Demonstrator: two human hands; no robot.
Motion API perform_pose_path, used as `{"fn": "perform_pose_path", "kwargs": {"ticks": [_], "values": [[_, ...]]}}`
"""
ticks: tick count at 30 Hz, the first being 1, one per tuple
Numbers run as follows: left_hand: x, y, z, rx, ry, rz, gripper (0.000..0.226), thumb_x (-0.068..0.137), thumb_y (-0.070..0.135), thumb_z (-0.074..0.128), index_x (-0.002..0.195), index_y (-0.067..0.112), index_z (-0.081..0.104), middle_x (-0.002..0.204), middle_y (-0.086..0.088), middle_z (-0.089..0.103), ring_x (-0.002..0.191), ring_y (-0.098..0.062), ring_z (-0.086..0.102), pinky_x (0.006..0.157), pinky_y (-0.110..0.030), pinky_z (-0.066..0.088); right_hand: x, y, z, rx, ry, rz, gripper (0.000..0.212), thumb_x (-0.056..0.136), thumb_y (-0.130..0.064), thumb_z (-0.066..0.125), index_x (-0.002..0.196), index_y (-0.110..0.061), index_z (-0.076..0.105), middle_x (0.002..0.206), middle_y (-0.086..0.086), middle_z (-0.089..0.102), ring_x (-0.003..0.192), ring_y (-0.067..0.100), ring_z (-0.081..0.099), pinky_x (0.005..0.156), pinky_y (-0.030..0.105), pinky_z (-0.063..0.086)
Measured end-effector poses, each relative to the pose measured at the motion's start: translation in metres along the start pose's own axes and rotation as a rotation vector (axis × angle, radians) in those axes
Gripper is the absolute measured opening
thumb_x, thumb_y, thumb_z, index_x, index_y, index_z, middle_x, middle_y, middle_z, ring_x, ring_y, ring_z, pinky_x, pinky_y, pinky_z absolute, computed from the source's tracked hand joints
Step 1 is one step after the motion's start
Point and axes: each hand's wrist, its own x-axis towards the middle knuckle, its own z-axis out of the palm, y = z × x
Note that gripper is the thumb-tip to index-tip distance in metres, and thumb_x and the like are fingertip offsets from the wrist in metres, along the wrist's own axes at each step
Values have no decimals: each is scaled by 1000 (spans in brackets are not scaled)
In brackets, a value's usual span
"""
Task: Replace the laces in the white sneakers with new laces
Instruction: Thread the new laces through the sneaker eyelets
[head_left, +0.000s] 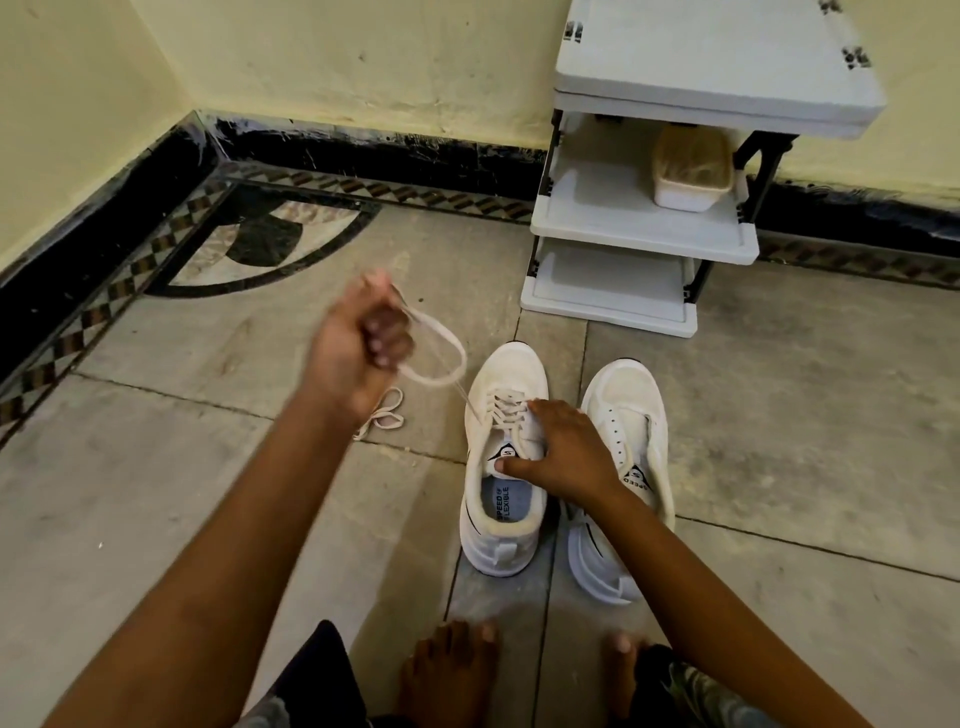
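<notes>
2 sneakers (631, 395) stand side by side. The left hand (358, 348) grips 1 lace (451, 334) running from the laced sneaker (501, 535), the right hand (563, 452) flat on its tongue. 1 loose lace (387, 415) lies on the floor (208, 493).

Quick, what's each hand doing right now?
Left hand: closed, gripping the lace.
Right hand: open, pressing down on the laced sneaker.
</notes>
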Motion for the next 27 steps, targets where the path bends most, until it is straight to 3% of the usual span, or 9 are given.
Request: {"fn": "perform_pose_path", "kwargs": {"ticks": [3,5,7,9,12,15,20,24,27], "values": [[4,10,-5,140,52,-13,27,98,19,37,73,14,46,49,9,33,39,-2,25,35,-14,21,-1,-1,1,-3,6,11,91,74,-56,69,144,-14,30,150,4,32,139,20,27,115,33,18],[0,-9,-8,525,137,-118,21,98,20,41,80,17,50,59,4,39,44,-6,30,40,-17,24,-2,-2,0,1,5,10,91,74,-56,69,144,-14,30,150,4,32,138,20,27,115,33,18],[-4,-33,-14,895,155,-188,5,95,22,51,97,20,54,83,-1,53,66,-13,49,57,-23,40,-2,-2,-1,5,-3,13,91,74,-56,68,145,-14,29,150,4,32,139,20,27,115,34,19],[-12,-52,-20,1040,41,-229,24,92,25,56,116,23,53,105,-1,57,95,-19,55,77,-27,44,-2,-2,-1,11,-1,15,92,74,-56,69,145,-14,29,150,4,32,138,20,28,115,35,20],[-18,-70,-17,1284,-100,-198,31,91,29,58,121,22,54,84,-1,58,84,-23,58,61,-16,37,-2,-3,0,9,7,13,91,73,-56,69,144,-13,30,149,4,33,137,20,29,114,35,21],[-16,-79,-11,1496,-173,-121,17,92,29,57,97,14,63,67,5,52,71,-17,50,53,-21,31,-2,-4,0,4,-4,26,92,73,-57,68,145,-14,29,150,4,32,138,20,28,115,36,21],[-4,-64,-16,1373,-6,-58,15,93,24,55,84,13,60,69,1,56,63,-14,48,55,-22,34,-3,-4,-1,-9,8,25,91,74,-56,68,143,-12,30,148,6,34,136,21,30,113,32,22],[-2,-55,-22,1419,59,-224,19,92,24,55,109,16,52,86,-8,60,78,-24,56,60,-27,36,-14,-11,1,-33,134,18,84,72,-51,72,138,-11,35,140,11,35,127,27,35,101,30,29],[-5,-56,-8,993,114,-370,23,92,12,46,114,18,44,91,-6,50,71,-16,44,60,-27,34,-27,-20,2,126,222,-5,65,73,-40,75,124,-12,46,122,9,45,109,26,48,90,33,40]]}}
